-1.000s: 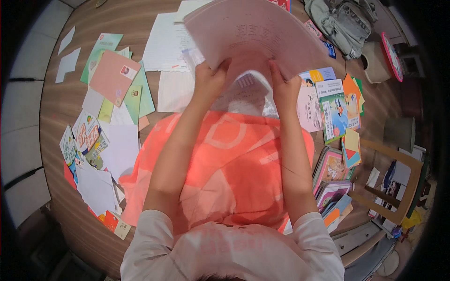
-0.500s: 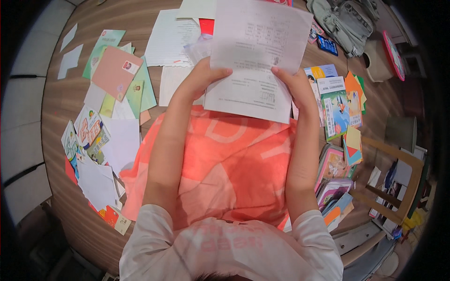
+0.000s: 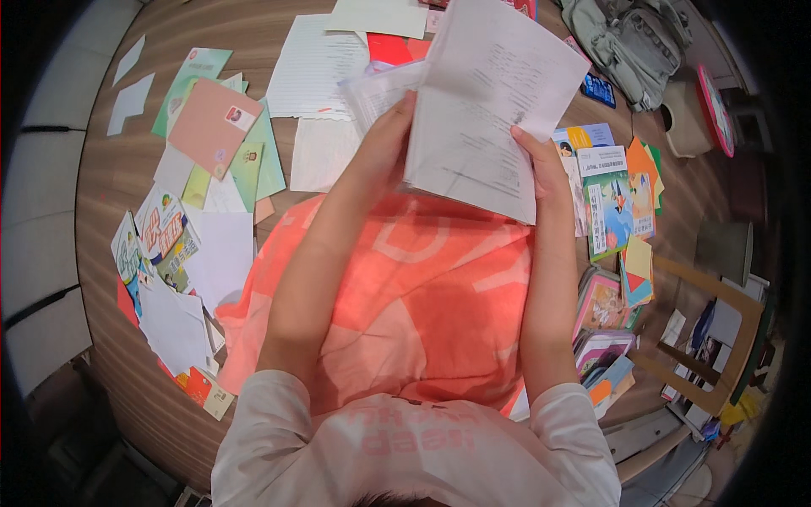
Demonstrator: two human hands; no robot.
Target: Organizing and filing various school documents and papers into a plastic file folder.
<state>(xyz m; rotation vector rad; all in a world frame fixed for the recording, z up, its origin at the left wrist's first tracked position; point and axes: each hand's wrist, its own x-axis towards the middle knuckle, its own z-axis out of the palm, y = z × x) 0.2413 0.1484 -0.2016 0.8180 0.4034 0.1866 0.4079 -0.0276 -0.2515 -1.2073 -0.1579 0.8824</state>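
A printed sheaf of white paper [image 3: 481,118], creased across the middle, is held up tilted in front of me. My left hand [image 3: 394,139] is at its left edge, fingers partly hidden behind it. My right hand [image 3: 541,165] grips the right edge, thumb on the front face and fingers behind. Beneath the sheaf, a coral-pink blanket [image 3: 414,296] covers my lap. Just beyond my left hand lie a clear plastic sleeve [image 3: 372,93] and a lined sheet [image 3: 312,72].
Left on the wooden floor lie a pink envelope [image 3: 211,127], green booklets [image 3: 272,160] and loose white sheets [image 3: 173,325]. To the right are picture books [image 3: 608,203], coloured paper and stacked folders [image 3: 601,304]. A phone [image 3: 598,90] and a grey backpack [image 3: 629,46] sit at the far right.
The sheaf has turned and shifted to the right, its left edge lifting. My left hand has moved right and up along that edge; its thumb no longer lies across the front. My right hand has shifted slightly.
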